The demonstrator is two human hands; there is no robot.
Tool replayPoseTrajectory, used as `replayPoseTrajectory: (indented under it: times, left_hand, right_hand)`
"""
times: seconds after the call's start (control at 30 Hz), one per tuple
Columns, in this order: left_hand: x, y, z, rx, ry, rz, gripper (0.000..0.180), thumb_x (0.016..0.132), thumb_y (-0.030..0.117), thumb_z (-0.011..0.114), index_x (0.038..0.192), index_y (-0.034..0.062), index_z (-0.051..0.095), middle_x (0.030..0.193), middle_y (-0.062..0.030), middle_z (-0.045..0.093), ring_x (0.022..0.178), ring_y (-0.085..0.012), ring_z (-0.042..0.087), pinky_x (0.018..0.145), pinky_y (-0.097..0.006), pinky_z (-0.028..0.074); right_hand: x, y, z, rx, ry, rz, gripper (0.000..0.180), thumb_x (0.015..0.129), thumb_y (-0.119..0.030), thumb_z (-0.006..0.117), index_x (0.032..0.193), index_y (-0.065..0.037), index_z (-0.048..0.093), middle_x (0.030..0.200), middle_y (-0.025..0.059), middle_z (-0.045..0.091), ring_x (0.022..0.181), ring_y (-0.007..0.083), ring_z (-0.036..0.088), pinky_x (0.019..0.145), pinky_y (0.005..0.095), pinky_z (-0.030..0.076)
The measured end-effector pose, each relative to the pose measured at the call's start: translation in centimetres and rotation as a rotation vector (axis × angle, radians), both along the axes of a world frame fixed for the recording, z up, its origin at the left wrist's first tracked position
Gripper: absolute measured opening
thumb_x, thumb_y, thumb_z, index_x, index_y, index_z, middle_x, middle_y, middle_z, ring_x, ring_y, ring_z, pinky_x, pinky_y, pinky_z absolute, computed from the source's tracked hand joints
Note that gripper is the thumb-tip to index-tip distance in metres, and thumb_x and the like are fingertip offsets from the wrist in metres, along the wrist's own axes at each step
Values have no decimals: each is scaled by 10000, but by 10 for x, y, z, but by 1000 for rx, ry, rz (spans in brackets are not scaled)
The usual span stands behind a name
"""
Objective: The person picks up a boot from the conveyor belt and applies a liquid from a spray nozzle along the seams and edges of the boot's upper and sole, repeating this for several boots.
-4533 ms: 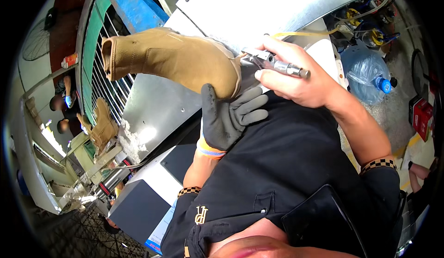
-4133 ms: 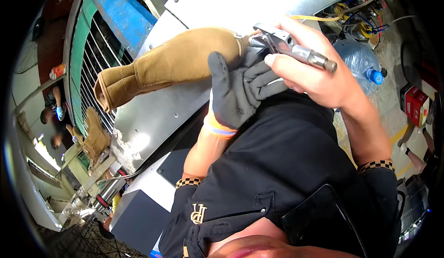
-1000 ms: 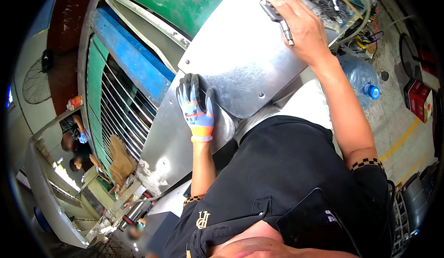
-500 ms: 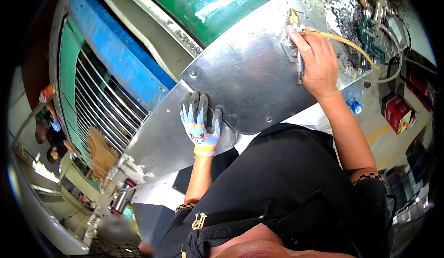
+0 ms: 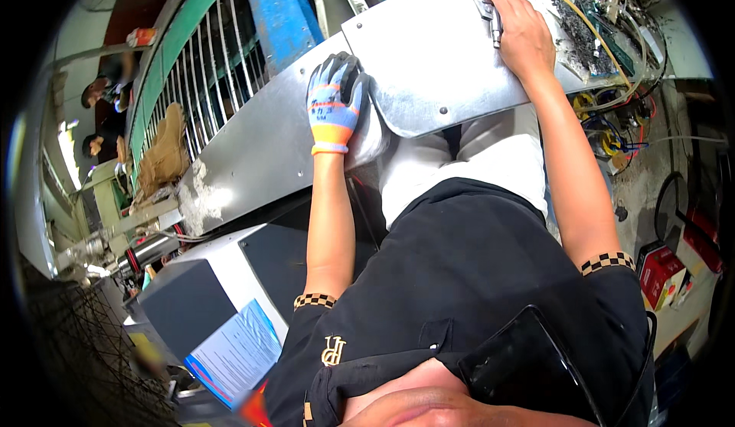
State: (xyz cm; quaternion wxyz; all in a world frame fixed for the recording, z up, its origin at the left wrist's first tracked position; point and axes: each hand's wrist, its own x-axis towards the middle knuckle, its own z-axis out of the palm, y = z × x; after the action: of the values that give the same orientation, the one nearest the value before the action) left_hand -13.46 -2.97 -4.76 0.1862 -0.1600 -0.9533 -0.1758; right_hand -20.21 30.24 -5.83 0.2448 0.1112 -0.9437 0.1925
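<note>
Head view. My left hand, in a blue glove with dark fingers and an orange cuff, lies back upward on the lower sheet metal, close to the seam with the rounded metal plate. Fingers stretched out, lying side by side; thumb a little apart. Something pale beside that wrist, too unclear to name.

My right hand, bare, is drawn narrow over the far part of the plate, thumb and fingers holding the slim metal air tool. Tool sits on the thumb side. Yellow hose leaves its far end and curves round beyond my right hand, past dark, messy residue.

Left of my gloved hand: metal bars, then tan boots. Blue beam just past its fingertips. Red box well to the right of my right forearm.
</note>
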Motion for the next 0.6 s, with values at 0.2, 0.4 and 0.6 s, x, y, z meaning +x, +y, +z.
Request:
replayPoseTrajectory:
  times: [0.2,0.4,0.6]
  left_hand:
    - [14,7,0,-28,48,117,307,816,199,709,1094,71,694,1157,-151,649,1097,-314,593,971,-384,458]
    - [10,4,-6,41,-3,140,320,833,240,677,1123,103,686,1199,-128,637,1137,-332,565,1035,-410,411]
    - [7,-1,-9,148,5,97,305,813,210,696,1096,95,697,1161,-129,656,1097,-336,588,1003,-409,437]
  right_hand:
    - [4,7,-4,0,-8,0,564,835,13,472,1351,-212,511,1092,55,626,1088,237,569,896,366,454]
    - [7,8,-1,-15,-50,9,543,848,-8,461,1352,-204,513,1109,59,619,1092,236,567,904,358,448]
    - [10,6,3,6,-70,16,531,857,-17,451,1353,-193,516,1108,58,623,1098,232,567,902,348,445]
